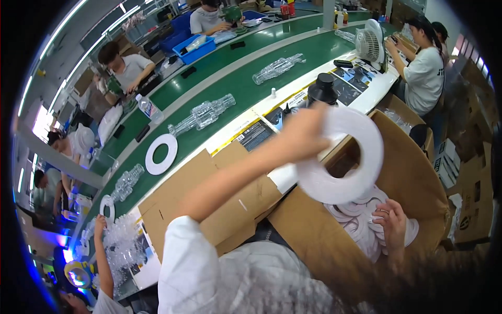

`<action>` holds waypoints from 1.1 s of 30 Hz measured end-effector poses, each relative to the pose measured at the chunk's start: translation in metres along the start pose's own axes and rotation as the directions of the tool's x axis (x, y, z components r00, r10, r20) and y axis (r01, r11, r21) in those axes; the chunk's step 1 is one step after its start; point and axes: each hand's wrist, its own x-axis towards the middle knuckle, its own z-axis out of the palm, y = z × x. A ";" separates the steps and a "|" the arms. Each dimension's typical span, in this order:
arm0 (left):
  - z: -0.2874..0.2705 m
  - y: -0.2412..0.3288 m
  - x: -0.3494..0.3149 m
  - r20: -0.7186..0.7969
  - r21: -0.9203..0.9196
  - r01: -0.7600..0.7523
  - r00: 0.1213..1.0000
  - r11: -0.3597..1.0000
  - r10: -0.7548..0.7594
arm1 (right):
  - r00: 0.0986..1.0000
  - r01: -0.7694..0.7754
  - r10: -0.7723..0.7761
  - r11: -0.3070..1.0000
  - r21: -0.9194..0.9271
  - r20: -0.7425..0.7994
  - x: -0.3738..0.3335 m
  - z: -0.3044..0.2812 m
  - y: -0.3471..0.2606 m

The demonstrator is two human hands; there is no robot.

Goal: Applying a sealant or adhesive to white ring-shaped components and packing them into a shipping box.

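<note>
My left arm reaches across to the right, and my left hand (308,133) is closed on the edge of a flat white ring (370,146) with a wide round hole. This ring is held up over a large open cardboard box (413,183). Inside the box lies a pile of similar white rings (355,230). Over the right side of that pile is my right hand (393,222), fingers spread and slightly bent against the rings. A dark bottle (323,89) with a black cap stands behind my left hand, on the white ledge.
A green conveyor belt (209,123) carries clear plastic bottle-like pieces (204,114) and a white ring (161,154). Flattened cardboard (209,193) lies before me. A fan (368,44) stands at the ledge's far end. At lower left, a co-worker's hand (100,224) touches another ring.
</note>
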 end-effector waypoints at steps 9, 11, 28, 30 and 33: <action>-0.126 -0.138 -0.082 -0.281 0.235 0.555 0.825 0.798 -0.490 | 0.982 -0.132 0.154 0.973 -0.189 0.107 -0.003 0.005 -0.016; -0.117 -0.162 -0.076 -0.246 0.241 0.585 0.808 0.774 -0.535 | 0.981 -0.134 0.160 0.968 -0.212 0.112 -0.005 0.005 -0.017; -0.033 -0.075 -0.052 -0.138 0.807 0.196 0.980 0.557 -0.144 | 0.943 -0.160 0.322 0.668 -0.727 0.088 0.011 -0.012 0.004; 0.004 -0.011 -0.041 0.040 0.686 -0.108 0.993 0.720 0.111 | 0.902 -0.205 0.430 0.509 -0.836 0.041 0.014 -0.014 -0.005; 0.092 0.045 -0.007 0.366 0.407 -0.478 0.866 0.778 0.341 | 0.941 -0.151 0.339 0.417 -0.896 -0.001 0.005 -0.028 0.008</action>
